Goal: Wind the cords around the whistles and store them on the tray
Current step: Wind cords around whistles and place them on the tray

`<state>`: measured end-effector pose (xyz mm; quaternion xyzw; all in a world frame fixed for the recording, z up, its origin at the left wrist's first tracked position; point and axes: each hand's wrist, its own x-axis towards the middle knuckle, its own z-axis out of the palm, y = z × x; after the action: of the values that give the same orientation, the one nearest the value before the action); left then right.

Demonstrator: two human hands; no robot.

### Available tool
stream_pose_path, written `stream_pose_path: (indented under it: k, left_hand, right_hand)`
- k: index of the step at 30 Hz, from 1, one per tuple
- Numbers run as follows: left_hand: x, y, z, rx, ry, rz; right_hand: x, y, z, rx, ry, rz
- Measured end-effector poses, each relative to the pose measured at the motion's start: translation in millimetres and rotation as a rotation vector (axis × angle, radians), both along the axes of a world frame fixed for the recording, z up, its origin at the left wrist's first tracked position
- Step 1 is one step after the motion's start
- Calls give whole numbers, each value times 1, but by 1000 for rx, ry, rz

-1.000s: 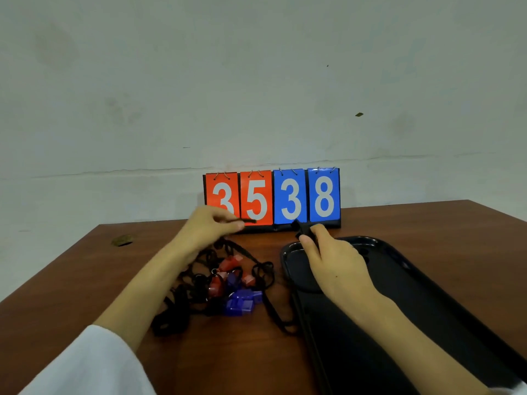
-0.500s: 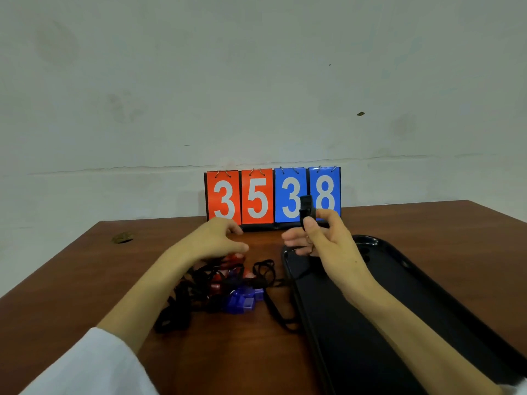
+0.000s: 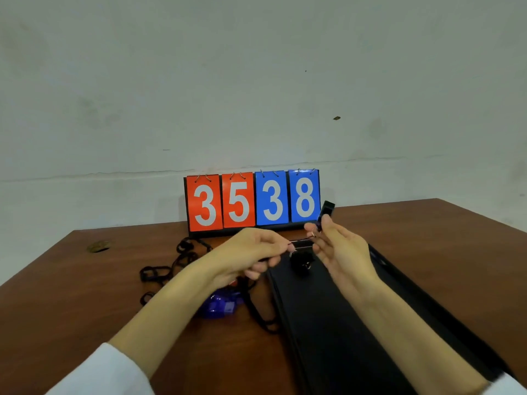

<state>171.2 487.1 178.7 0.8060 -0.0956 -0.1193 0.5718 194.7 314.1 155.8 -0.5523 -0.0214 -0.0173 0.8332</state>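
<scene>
Two hands have been raised off the desk within the last second and brought together above the far end of the tray. A second ago the left hand was reaching over the pile on the left and the right hand lay low at the tray's far rim; half a second ago the right hand had already lifted a black whistle in front of the scoreboard. Now a short stretch of cord is drawn taut between the two hands, so the winding of this first whistle is judged to be about to start rather than under way.

The tray, long and black, lies on the right of the desk. A small dark bunch hangs or rests just below the hands over its far end; whether it touches the tray cannot be told. No wound whistle is seen stored there yet.

The pile of blue whistles remains on the desk left of the tray, partly hidden by the left forearm, with black cords looping out to the far left.

The black whistle is pinched upright in the right hand's thumb and fingers, its mouthpiece pointing up and away. The left hand is closed on the cord's other end.
</scene>
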Motion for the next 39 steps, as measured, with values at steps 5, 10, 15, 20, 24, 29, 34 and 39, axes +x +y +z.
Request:
stream_pose_path:
  k: [5, 10, 15, 20, 24, 29, 34, 39]
  left_hand:
    - [-12, 23, 13, 349, -181, -2]
    - [-14, 37, 24, 476, -401, -45]
    - [-6, 42, 17, 484, -509, -25]
    - [0, 42, 8, 393, -457, -1]
    - [0, 36, 4, 297, -377, 55]
    - [-4, 27, -2, 137, -252, -8]
    - [-6, 15, -8, 210, -296, -25]
    - [-9, 11, -2, 362, -441, -30]
  right_hand:
    - [0, 9, -4, -453, -87, -12]
    - [-9, 13, -6, -1003, -328, 193]
    - [-15, 18, -8, -1121, -475, 303]
    - [-21, 21, -5, -1032, -555, 338]
    - [-24, 20, -2, -856, -544, 305]
    - [-23, 19, 2, -689, -481, 196]
    - [-12, 13, -2, -666, -380, -80]
    - [-3, 7, -9, -984, -433, -233]
